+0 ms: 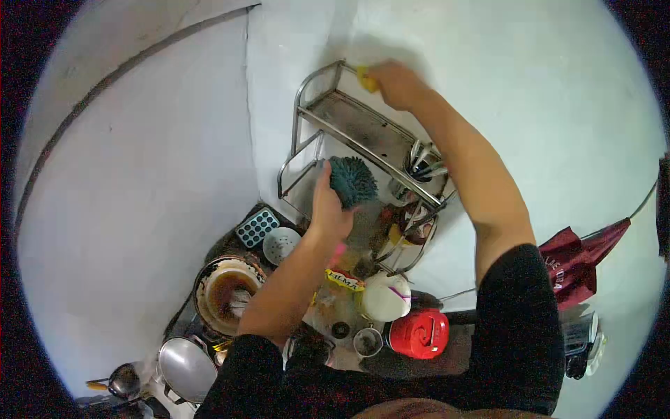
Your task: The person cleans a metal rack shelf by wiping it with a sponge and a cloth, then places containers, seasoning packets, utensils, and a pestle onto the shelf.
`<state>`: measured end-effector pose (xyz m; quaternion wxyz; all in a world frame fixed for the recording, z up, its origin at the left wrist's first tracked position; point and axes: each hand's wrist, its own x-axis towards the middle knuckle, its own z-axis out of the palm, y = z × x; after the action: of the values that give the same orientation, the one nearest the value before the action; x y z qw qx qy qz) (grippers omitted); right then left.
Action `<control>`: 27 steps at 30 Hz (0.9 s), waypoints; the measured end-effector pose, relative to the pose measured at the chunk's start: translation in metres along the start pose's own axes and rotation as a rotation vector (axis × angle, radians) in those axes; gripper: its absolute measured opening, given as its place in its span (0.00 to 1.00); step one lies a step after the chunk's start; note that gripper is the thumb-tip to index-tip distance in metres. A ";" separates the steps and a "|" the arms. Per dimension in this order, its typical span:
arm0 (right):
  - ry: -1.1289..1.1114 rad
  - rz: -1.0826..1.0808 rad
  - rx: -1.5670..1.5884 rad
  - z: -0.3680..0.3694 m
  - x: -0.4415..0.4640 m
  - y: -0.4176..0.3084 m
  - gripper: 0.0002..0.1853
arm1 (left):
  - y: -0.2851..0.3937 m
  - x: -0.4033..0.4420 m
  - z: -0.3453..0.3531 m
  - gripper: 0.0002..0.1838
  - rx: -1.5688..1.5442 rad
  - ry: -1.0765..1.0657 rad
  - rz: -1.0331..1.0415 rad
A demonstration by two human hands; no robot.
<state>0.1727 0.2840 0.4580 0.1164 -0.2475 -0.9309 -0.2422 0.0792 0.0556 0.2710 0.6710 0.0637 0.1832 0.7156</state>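
My left hand holds a dark teal, shaggy microfibre cleaning mitt in front of the lower part of a metal rack. Up at the rack's back top rail, my right hand is closed on a yellow cloth or sponge, slightly blurred. The two-tier metal rack leans tilted in the view, its upper shelf bare on the left. A cup of utensils stands at the right end of that shelf.
Below the rack are an egg-type tray, a white strainer bowl, a pan of brown liquid, a white-lidded container, a red container and a large pan. A maroon cloth hangs at right.
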 end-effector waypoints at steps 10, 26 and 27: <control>0.068 0.152 0.258 -0.079 -0.123 -0.002 0.18 | 0.004 -0.011 0.002 0.28 0.001 -0.080 -0.046; 0.293 0.500 0.174 0.025 0.068 -0.078 0.09 | -0.012 -0.024 0.012 0.29 -0.008 0.065 -0.041; 0.236 0.573 0.105 0.038 0.073 -0.081 0.09 | -0.011 -0.025 0.007 0.29 -0.001 0.065 -0.043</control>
<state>0.0652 0.2710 0.4179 0.2996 -0.4637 -0.8145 -0.1783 0.0945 0.0330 0.2774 0.6799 0.0360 0.2059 0.7029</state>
